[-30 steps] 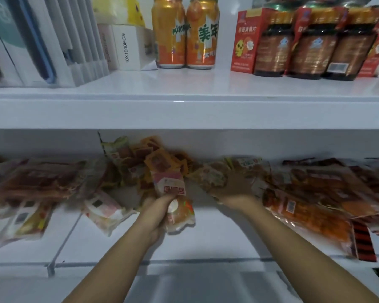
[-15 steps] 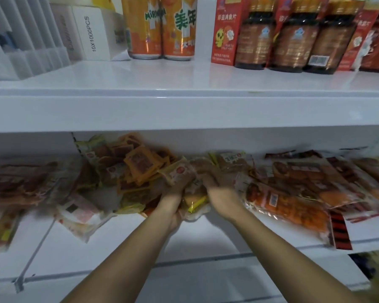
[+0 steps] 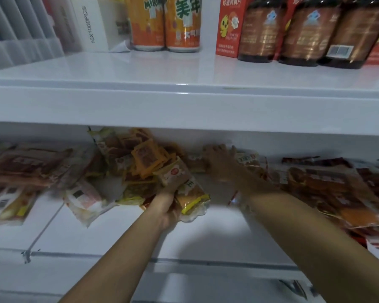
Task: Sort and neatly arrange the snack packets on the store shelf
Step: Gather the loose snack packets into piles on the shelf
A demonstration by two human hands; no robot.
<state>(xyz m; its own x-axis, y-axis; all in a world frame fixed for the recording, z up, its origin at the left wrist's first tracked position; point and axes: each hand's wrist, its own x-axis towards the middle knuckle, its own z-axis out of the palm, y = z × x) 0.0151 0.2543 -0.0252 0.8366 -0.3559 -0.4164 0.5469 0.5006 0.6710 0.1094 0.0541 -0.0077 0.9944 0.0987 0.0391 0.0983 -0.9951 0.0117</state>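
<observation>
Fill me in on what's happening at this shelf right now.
A person is sorting snack packets on the lower shelf. The left hand grips a small bundle of packets at the front of a jumbled heap. The right hand reaches to the back, resting on more packets there. Larger packets lie loosely to the right.

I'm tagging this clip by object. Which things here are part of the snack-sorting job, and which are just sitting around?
Part of the job:
- left hand gripping a few packets
- right hand reaching to the back of the lower shelf
- heap of small orange packets
- large red packs

Just sitting around, shelf above:
- orange cans
- brown bottles
- white box
</observation>
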